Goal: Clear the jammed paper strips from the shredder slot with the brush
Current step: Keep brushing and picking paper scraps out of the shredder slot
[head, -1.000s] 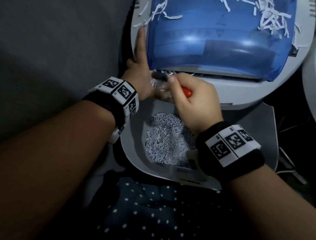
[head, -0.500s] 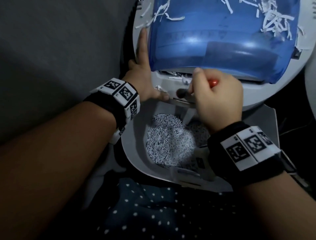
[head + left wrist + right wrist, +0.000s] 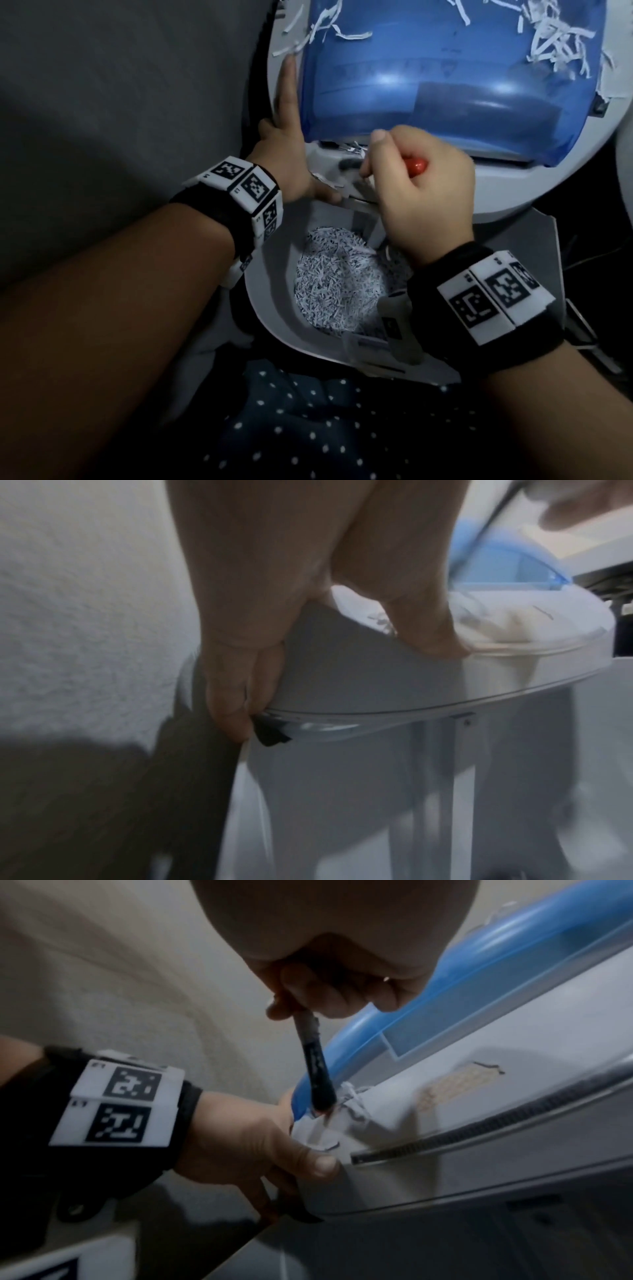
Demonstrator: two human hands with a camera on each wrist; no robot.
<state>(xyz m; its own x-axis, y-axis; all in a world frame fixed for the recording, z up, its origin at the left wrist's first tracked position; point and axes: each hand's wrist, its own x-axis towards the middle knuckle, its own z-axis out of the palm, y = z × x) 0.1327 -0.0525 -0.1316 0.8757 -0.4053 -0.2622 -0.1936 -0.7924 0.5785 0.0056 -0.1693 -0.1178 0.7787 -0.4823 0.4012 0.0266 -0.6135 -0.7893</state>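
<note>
The shredder head (image 3: 496,185) is white with a blue translucent cover (image 3: 445,85) and lies tilted over its bin. My left hand (image 3: 287,164) grips the head's left edge, thumb (image 3: 318,1164) on top by the slot's (image 3: 479,1123) left end, fingers (image 3: 236,696) down the side. My right hand (image 3: 421,192) grips a brush by its red handle (image 3: 416,167). The dark brush tip (image 3: 320,1096) points at white paper strips (image 3: 352,1102) bunched under the cover's left corner, above the slot's end. These strips (image 3: 352,149) also show in the head view.
Below the head the open white bin (image 3: 270,308) holds a heap of fine shreds (image 3: 335,284). Loose strips (image 3: 555,41) lie on the blue cover. A grey wall (image 3: 120,102) stands close on the left. Dark dotted fabric (image 3: 308,428) is at the bottom.
My right hand has moved right with the brush, away from the left hand. The brush tip now sits higher, at the strips under the cover's edge. The left hand kept its hold.
</note>
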